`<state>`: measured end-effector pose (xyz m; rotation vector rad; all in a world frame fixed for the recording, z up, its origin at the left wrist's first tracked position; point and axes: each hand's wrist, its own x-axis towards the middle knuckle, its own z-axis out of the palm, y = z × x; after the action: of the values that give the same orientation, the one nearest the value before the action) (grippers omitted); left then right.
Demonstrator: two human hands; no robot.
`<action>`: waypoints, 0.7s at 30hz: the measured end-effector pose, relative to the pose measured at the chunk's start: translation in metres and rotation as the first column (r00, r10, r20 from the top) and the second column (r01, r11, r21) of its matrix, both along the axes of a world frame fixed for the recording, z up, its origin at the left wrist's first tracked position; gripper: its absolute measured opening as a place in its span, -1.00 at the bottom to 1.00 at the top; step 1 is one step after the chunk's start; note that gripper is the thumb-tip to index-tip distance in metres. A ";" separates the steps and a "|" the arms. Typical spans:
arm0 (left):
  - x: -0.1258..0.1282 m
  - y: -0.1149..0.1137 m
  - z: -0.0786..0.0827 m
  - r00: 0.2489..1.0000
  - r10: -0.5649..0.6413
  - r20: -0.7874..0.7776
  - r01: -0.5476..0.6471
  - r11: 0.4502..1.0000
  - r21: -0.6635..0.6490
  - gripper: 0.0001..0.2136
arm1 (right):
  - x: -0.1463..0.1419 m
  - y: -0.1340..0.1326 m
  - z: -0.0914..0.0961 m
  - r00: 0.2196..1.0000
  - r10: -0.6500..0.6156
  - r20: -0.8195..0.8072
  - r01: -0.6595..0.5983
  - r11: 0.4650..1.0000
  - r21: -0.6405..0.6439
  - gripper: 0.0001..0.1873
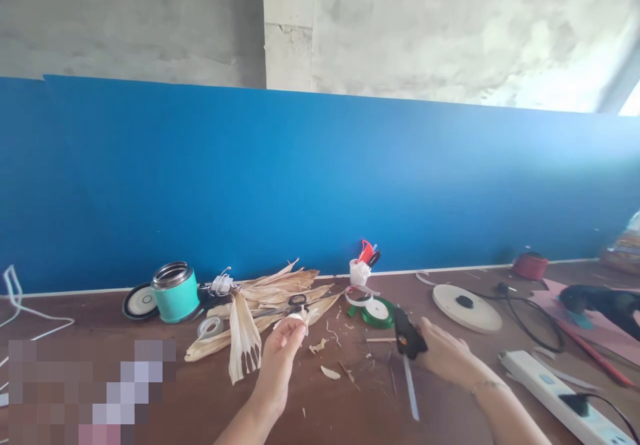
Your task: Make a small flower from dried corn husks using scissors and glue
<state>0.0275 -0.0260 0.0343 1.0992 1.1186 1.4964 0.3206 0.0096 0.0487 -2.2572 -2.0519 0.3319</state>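
Observation:
My left hand (281, 351) is raised over the brown table (165, 398), fingers pinched on a small pale piece of dried husk (299, 317). My right hand (443, 351) grips a black glue gun (407, 337) with a clear glue stick (411, 395) trailing toward me. A pile of dried corn husks (265, 301) lies just behind my left hand, with black-handled scissors (295, 302) on top of it. Husk scraps (330, 371) are scattered between my hands.
A teal metal jar (175, 291) and its lid (137, 301) stand at the left. Tape rolls (210, 326), a green ribbon spool (377, 311), a white cup of pens (361, 268), a white round disc (465, 308), cables and a power strip (550, 388) lie around. A blue board (320, 178) backs the table.

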 end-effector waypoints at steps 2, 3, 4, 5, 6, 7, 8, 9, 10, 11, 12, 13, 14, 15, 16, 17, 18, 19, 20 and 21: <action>0.001 -0.001 0.001 1.000 -0.025 0.012 0.025 1.000 -0.007 -0.73 | 0.018 0.002 -0.002 0.998 -0.054 0.027 0.055 0.998 -0.037 -0.95; 0.001 -0.001 0.001 0.999 -0.044 0.014 0.044 0.999 -0.015 -0.74 | 0.025 0.003 -0.005 0.997 -0.068 0.044 0.071 0.996 -0.054 -0.95; 0.001 -0.002 0.000 0.998 -0.058 0.013 0.058 0.998 -0.022 -0.74 | 0.028 0.004 -0.007 0.994 -0.087 0.070 0.091 0.994 -0.055 -0.92; 0.001 -0.002 -0.001 0.998 -0.070 0.009 0.070 0.997 -0.026 -0.74 | 0.028 0.005 -0.009 0.988 -0.109 0.105 0.113 0.993 -0.035 -0.88; 0.000 -0.003 -0.002 0.997 -0.078 0.003 0.078 0.997 -0.028 -0.74 | 0.025 0.005 -0.009 0.981 -0.131 0.140 0.131 0.991 0.012 -0.84; 0.000 -0.003 -0.004 0.996 -0.085 -0.004 0.085 0.996 -0.027 -0.74 | 0.017 0.005 -0.007 0.976 -0.152 0.156 0.140 0.987 0.083 -0.80; 0.001 -0.004 -0.004 0.996 -0.093 -0.010 0.092 0.995 -0.025 -0.73 | 0.006 0.004 -0.003 0.979 -0.145 0.141 0.122 0.979 0.164 -0.80; 0.001 -0.004 -0.005 0.995 -0.104 -0.014 0.103 0.994 -0.024 -0.73 | -0.009 0.003 0.002 0.995 -0.088 0.056 0.071 0.967 0.245 -0.80; 0.002 -0.005 -0.005 0.993 -0.118 -0.015 0.118 0.993 -0.022 -0.73 | -0.027 0.001 0.009 0.993 0.020 -0.118 0.015 0.957 0.288 -0.80; 0.002 -0.005 -0.004 0.991 -0.132 -0.012 0.132 0.991 -0.019 -0.73 | -0.045 0.000 0.015 0.934 0.119 -0.336 -0.025 0.962 0.271 -0.83; 0.003 -0.005 -0.003 0.989 -0.145 -0.006 0.145 0.989 -0.015 -0.73 | -0.064 -0.002 0.022 0.816 0.180 -0.549 -0.084 0.977 0.196 -0.74; 0.004 -0.006 -0.002 0.987 -0.158 0.001 0.158 0.987 -0.010 -0.73 | -0.082 -0.004 0.027 0.664 0.156 -0.731 -0.108 0.988 0.113 -0.61; 0.005 -0.006 0.000 0.985 -0.171 0.006 0.171 0.985 -0.005 -0.73 | -0.098 -0.006 0.031 0.538 0.117 -0.835 -0.169 0.985 0.029 -0.54; 0.005 -0.006 0.001 0.983 -0.186 0.006 0.186 0.983 0.003 -0.73 | -0.111 -0.008 0.033 0.451 0.088 -0.888 -0.207 0.978 -0.008 -0.51; 0.005 -0.006 0.002 0.980 -0.199 0.001 0.199 0.980 0.013 -0.73 | -0.121 -0.010 0.034 0.395 0.058 -0.917 -0.232 0.972 -0.038 -0.52; 0.006 -0.006 0.004 0.977 -0.212 -0.008 0.212 0.977 0.024 -0.73 | -0.128 -0.011 0.035 0.360 0.037 -0.932 -0.248 0.967 -0.057 -0.57; 0.005 -0.006 0.004 0.974 -0.225 -0.019 0.225 0.974 0.035 -0.73 | -0.133 -0.012 0.034 0.339 0.022 -0.941 -0.250 0.966 -0.067 -0.63; 0.005 -0.005 0.004 0.971 -0.237 -0.026 0.238 0.970 0.043 -0.72 | -0.136 -0.013 0.033 0.323 0.012 -0.946 -0.248 0.966 -0.073 -0.69; 0.005 -0.005 0.004 0.969 -0.245 -0.026 0.246 0.968 0.047 -0.72 | -0.138 -0.013 0.033 0.308 0.008 -0.951 -0.246 0.967 -0.071 -0.74; 0.005 -0.005 0.004 0.968 -0.252 -0.018 0.252 0.967 0.045 -0.73 | -0.139 -0.013 0.032 0.295 0.005 -0.955 -0.245 0.967 -0.071 -0.77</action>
<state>0.0322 -0.0310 0.0382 1.2346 0.9170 1.3220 0.1820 -0.0037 0.0807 -1.2364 -1.4539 1.5357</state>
